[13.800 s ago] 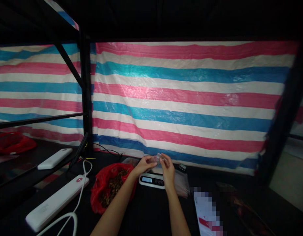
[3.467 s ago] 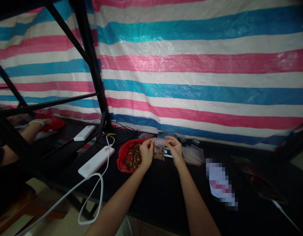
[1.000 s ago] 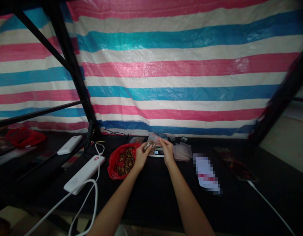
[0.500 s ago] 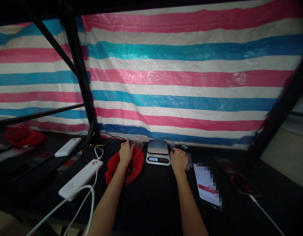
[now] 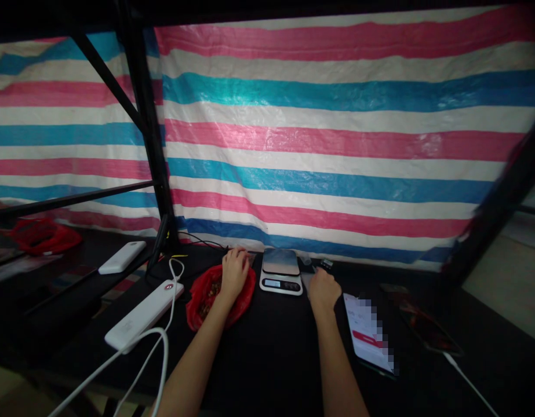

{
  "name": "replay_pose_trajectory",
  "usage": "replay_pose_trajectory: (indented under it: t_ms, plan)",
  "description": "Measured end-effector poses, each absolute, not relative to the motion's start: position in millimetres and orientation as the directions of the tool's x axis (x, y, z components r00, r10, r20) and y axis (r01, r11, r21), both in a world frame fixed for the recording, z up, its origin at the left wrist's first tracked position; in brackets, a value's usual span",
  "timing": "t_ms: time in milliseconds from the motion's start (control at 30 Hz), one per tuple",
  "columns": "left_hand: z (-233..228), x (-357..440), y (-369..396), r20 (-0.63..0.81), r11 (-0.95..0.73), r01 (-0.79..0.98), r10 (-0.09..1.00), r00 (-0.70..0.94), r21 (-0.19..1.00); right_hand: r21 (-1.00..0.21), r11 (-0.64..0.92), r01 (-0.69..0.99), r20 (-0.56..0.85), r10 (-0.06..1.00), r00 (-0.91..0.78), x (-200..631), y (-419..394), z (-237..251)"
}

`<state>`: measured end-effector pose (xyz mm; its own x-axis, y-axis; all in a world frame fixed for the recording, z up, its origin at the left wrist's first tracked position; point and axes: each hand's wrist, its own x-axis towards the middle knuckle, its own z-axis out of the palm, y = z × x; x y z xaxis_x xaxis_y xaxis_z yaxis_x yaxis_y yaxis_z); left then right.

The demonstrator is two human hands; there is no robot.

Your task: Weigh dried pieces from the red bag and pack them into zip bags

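Note:
A red plastic bag (image 5: pixel 200 295) lies rolled open on the black table, with small brown pieces (image 5: pixel 213 291) inside. My left hand (image 5: pixel 235 272) reaches over the bag's far right rim, its fingers slightly apart and bent down by some clear plastic (image 5: pixel 251 259); their tips are hidden. Right of it stands a digital scale (image 5: pixel 281 285) with a lit display and a bare metal plate. Beside the scale my right hand (image 5: pixel 325 291) is closed, pinching what looks like a small clear plastic bag (image 5: pixel 306 281) that shows at its left.
A lit phone (image 5: pixel 367 336) lies right of my right arm, and a dark phone (image 5: pixel 428 327) on a white cable is farther right. Left are a white power bank (image 5: pixel 143 315) with cables, another white one (image 5: pixel 122 258) and a second red bag (image 5: pixel 45 236). Striped sheeting (image 5: pixel 315 139) hangs behind.
My left hand has shifted right across the red bag, uncovering more brown pieces. My right hand has turned and moved slightly right, and the clear plastic now shows on its left side.

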<state>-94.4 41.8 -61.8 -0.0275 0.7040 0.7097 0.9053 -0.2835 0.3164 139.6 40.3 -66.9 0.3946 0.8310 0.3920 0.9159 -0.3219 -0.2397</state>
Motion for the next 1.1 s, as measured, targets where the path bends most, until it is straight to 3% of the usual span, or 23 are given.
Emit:
replay_pose_trajectory:
  t_ms: [167,367,700,1100]
  plan:
    - [-56.2,-83.5,32.8,0.714,-0.392,0.88,0.694,0.092,0.269,-0.258,-0.314,0.914,0.517,0.754,0.405,141.0,38.0,-59.9]
    - [-58.0,-80.3,32.4,0.706,-0.419,0.871,0.697,0.126,0.257,-0.245,-0.31,0.919,0.322,0.868,0.379,142.6,36.0,-62.6]
    - [-55.8,-76.3,29.6,0.707,-0.453,0.861,0.686,0.171,0.231,-0.269,-0.294,0.917,0.226,0.907,0.357,147.0,39.0,-66.6]
    - [-55.9,-72.9,28.0,0.692,-0.467,0.86,0.691,0.21,0.205,-0.331,-0.315,0.889,0.205,0.896,0.394,150.9,36.1,-62.1]
